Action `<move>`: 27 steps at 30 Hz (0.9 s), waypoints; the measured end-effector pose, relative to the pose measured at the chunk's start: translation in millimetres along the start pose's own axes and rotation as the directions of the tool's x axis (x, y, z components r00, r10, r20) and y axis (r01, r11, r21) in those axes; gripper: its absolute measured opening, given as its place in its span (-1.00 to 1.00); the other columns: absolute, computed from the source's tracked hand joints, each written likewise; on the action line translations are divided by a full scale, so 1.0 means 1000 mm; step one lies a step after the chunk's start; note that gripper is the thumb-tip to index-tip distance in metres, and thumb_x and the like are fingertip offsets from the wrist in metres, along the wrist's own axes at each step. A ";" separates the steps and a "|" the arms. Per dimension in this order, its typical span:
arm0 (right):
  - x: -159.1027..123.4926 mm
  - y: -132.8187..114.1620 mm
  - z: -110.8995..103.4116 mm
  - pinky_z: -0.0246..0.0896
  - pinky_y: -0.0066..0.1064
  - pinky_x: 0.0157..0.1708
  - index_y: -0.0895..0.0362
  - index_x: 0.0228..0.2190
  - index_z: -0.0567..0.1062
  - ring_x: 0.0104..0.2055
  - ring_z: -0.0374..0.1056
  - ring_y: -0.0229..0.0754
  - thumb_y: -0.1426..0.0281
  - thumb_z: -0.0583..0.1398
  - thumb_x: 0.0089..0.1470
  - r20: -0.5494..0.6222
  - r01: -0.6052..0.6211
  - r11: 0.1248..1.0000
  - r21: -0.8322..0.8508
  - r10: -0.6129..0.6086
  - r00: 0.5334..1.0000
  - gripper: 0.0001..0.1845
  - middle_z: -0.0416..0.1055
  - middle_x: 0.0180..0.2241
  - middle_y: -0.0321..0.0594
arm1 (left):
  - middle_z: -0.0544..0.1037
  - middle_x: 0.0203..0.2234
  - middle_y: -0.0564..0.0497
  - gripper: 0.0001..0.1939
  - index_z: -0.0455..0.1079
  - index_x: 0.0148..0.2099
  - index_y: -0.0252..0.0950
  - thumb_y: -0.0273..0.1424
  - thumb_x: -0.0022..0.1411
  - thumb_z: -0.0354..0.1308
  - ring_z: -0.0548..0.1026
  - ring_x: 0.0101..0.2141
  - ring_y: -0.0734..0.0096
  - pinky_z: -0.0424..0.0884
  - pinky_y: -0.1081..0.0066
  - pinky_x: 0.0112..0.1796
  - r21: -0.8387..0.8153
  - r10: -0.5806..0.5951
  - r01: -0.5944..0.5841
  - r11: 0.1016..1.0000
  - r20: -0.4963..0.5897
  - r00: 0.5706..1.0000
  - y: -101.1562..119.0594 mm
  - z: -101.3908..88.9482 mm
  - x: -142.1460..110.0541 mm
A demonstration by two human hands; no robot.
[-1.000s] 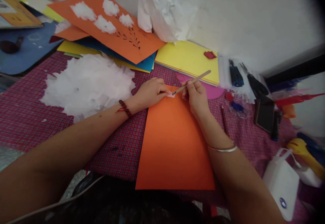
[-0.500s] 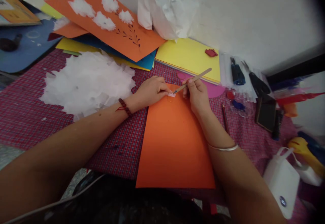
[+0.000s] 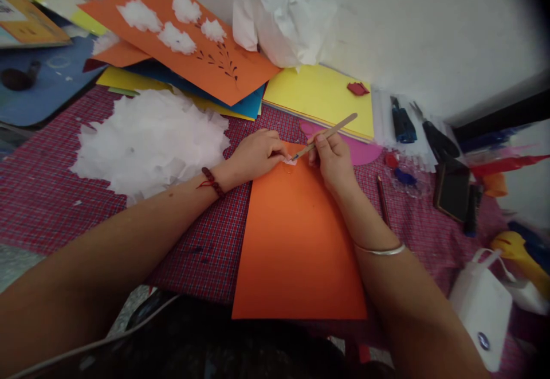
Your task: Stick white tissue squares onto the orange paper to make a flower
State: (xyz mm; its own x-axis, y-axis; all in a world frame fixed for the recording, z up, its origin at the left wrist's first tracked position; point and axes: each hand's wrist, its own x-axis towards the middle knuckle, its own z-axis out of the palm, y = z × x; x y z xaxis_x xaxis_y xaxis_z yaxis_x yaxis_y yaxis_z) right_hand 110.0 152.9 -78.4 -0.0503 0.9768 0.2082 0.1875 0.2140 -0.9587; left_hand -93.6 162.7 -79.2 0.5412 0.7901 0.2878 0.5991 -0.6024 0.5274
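An orange paper sheet [image 3: 301, 241] lies lengthwise in front of me. Near its far edge, my left hand [image 3: 260, 152] pinches a small white paper piece [image 3: 290, 161] between thumb and fingertips. My right hand [image 3: 333, 158] grips a thin flat wooden stick [image 3: 339, 127], slanting down to the left. Its dark tip touches or hovers right at the white piece; I cannot tell which. Left of my left hand spreads a big heap of white paper pieces [image 3: 150, 138].
Behind stands an orange sheet [image 3: 163, 0] with white paper flowers and dark painted leaves, beside a yellow sheet [image 3: 318, 92]. On the right are scissors [image 3: 436, 132], a cutter [image 3: 403, 122], a pencil [image 3: 382, 201], a phone [image 3: 452, 191] and a white device [image 3: 483, 304]. Checked cloth [image 3: 193, 264] covers the table.
Both hands stay almost in place. The stick's tip has shifted very slightly at the white paper piece, and the whole view has moved a little.
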 end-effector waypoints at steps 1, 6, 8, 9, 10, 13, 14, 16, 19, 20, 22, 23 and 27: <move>0.000 -0.001 0.000 0.06 -0.41 -0.60 0.04 -0.39 0.42 -0.64 0.14 -0.32 -0.18 0.18 0.11 0.006 0.006 1.000 -0.001 -0.006 1.000 -0.48 0.25 -0.66 -0.41 | 0.53 -0.36 -0.02 -0.82 0.64 -0.20 -0.23 -0.41 0.30 0.19 0.44 -0.23 0.30 0.35 0.29 -0.14 0.005 -0.002 0.002 1.000 -0.001 1.000 0.000 0.000 0.000; 0.002 -0.001 0.001 0.06 -0.41 -0.60 0.04 -0.39 0.41 -0.64 0.14 -0.32 -0.17 0.19 0.11 -0.021 -0.009 1.000 0.019 0.010 1.000 -0.48 0.26 -0.65 -0.41 | 0.52 -0.38 -0.02 -0.80 0.63 -0.23 -0.25 -0.35 0.31 0.17 0.43 -0.25 0.31 0.35 0.29 -0.16 0.009 -0.019 0.019 1.000 0.008 1.000 0.001 0.000 0.000; 0.002 0.001 -0.001 0.03 -0.42 -0.62 0.03 -0.39 0.39 -0.64 0.13 -0.32 -0.17 0.16 0.12 -0.097 -0.030 0.998 0.049 0.034 0.995 -0.49 0.24 -0.64 -0.42 | 0.51 -0.38 -0.03 -0.79 0.62 -0.26 -0.27 -0.36 0.31 0.16 0.43 -0.25 0.31 0.35 0.29 -0.16 0.020 -0.027 0.027 0.999 0.005 1.000 0.001 -0.001 0.000; 0.002 0.002 -0.003 0.01 -0.43 -0.63 0.03 -0.40 0.38 -0.65 0.12 -0.32 -0.17 0.16 0.12 -0.139 -0.035 0.997 0.063 0.043 0.989 -0.49 0.22 -0.65 -0.42 | 0.51 -0.38 -0.03 -0.80 0.61 -0.27 -0.28 -0.38 0.30 0.15 0.43 -0.25 0.30 0.36 0.29 -0.16 0.027 -0.028 0.028 0.999 0.001 1.000 0.001 -0.001 0.000; 0.002 0.003 -0.005 -0.01 -0.43 -0.64 0.03 -0.40 0.36 -0.66 0.10 -0.32 -0.17 0.16 0.12 -0.175 -0.035 0.997 0.071 0.047 0.983 -0.49 0.20 -0.66 -0.43 | 0.51 -0.38 -0.03 -0.81 0.60 -0.28 -0.28 -0.40 0.29 0.15 0.43 -0.24 0.29 0.36 0.28 -0.16 0.032 -0.027 0.027 0.999 -0.004 1.000 0.000 -0.001 0.000; 0.000 0.005 -0.012 -0.04 -0.43 -0.66 0.03 -0.44 0.36 -0.67 0.06 -0.33 -0.16 0.20 0.09 -0.216 -0.030 0.998 0.057 0.041 0.976 -0.49 0.17 -0.68 -0.44 | 0.52 -0.38 -0.02 -0.82 0.58 -0.30 -0.27 -0.45 0.26 0.14 0.43 -0.24 0.29 0.37 0.28 -0.15 0.031 -0.015 0.016 0.999 -0.010 1.000 -0.001 0.000 -0.001; -0.001 0.006 -0.013 -0.04 -0.43 -0.66 0.03 -0.44 0.36 -0.68 0.06 -0.33 -0.15 0.20 0.09 -0.214 -0.030 0.999 0.046 0.039 0.976 -0.49 0.17 -0.69 -0.43 | 0.52 -0.38 -0.01 -0.82 0.58 -0.30 -0.27 -0.45 0.25 0.14 0.43 -0.25 0.29 0.37 0.28 -0.16 0.029 -0.012 0.012 0.999 -0.010 1.000 -0.001 0.000 -0.001; -0.003 0.007 -0.014 -0.03 -0.42 -0.65 0.04 -0.44 0.37 -0.67 0.07 -0.32 -0.13 0.19 0.12 -0.197 -0.032 0.999 0.029 0.037 0.980 -0.52 0.19 -0.69 -0.42 | 0.52 -0.38 -0.01 -0.82 0.57 -0.31 -0.27 -0.45 0.25 0.13 0.42 -0.25 0.29 0.37 0.28 -0.16 0.028 -0.011 0.012 1.000 -0.011 1.000 -0.001 0.000 -0.001; -0.004 0.007 -0.012 0.02 -0.40 -0.63 0.03 -0.41 0.39 -0.66 0.11 -0.30 -0.09 0.18 0.16 -0.159 -0.033 0.999 0.018 0.036 0.987 -0.55 0.21 -0.68 -0.40 | 0.52 -0.37 -0.02 -0.83 0.58 -0.29 -0.28 -0.45 0.25 0.14 0.43 -0.24 0.29 0.37 0.28 -0.15 0.033 -0.021 0.021 0.999 -0.004 1.000 -0.001 0.000 -0.001; -0.004 0.007 -0.011 0.03 -0.39 -0.63 0.03 -0.41 0.39 -0.66 0.12 -0.29 -0.08 0.18 0.16 -0.149 -0.033 0.999 0.019 0.036 0.988 -0.56 0.22 -0.68 -0.40 | 0.52 -0.37 -0.03 -0.83 0.58 -0.28 -0.28 -0.45 0.26 0.14 0.43 -0.23 0.28 0.36 0.28 -0.16 0.037 -0.025 0.025 0.999 0.002 1.000 0.000 0.000 -0.001; -0.004 0.006 -0.009 0.05 -0.39 -0.62 0.03 -0.41 0.38 -0.66 0.13 -0.30 -0.09 0.18 0.16 -0.137 -0.035 0.999 0.024 0.038 0.990 -0.56 0.22 -0.68 -0.41 | 0.52 -0.36 -0.03 -0.82 0.58 -0.29 -0.29 -0.44 0.26 0.14 0.43 -0.23 0.28 0.36 0.28 -0.17 0.043 -0.034 0.033 0.999 0.011 0.999 0.000 -0.001 -0.001; -0.004 0.005 -0.008 0.05 -0.39 -0.63 0.03 -0.41 0.38 -0.67 0.13 -0.30 -0.10 0.19 0.15 -0.133 -0.037 0.999 0.027 0.041 0.990 -0.55 0.23 -0.68 -0.41 | 0.52 -0.36 -0.04 -0.82 0.58 -0.29 -0.29 -0.43 0.27 0.14 0.43 -0.23 0.28 0.36 0.27 -0.17 0.043 -0.035 0.034 0.998 0.013 0.999 0.001 -0.001 -0.001; -0.003 0.002 -0.007 0.03 -0.42 -0.64 0.03 -0.42 0.38 -0.68 0.12 -0.33 -0.08 0.19 0.15 -0.132 -0.061 0.997 0.054 0.068 0.989 -0.56 0.24 -0.69 -0.43 | 0.51 -0.39 -0.02 -0.81 0.59 -0.28 -0.28 -0.41 0.29 0.14 0.42 -0.24 0.29 0.36 0.27 -0.15 0.041 -0.027 0.027 0.999 0.004 1.000 0.001 -0.001 0.000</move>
State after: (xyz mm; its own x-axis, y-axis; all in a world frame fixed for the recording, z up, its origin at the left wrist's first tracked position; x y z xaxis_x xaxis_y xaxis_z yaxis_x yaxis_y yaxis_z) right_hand 117.3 150.4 -80.1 0.0930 0.9817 0.1662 0.1366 0.1528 -0.9788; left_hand -93.8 161.9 -78.0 0.5273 0.8056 0.2702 0.6371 -0.5853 0.5016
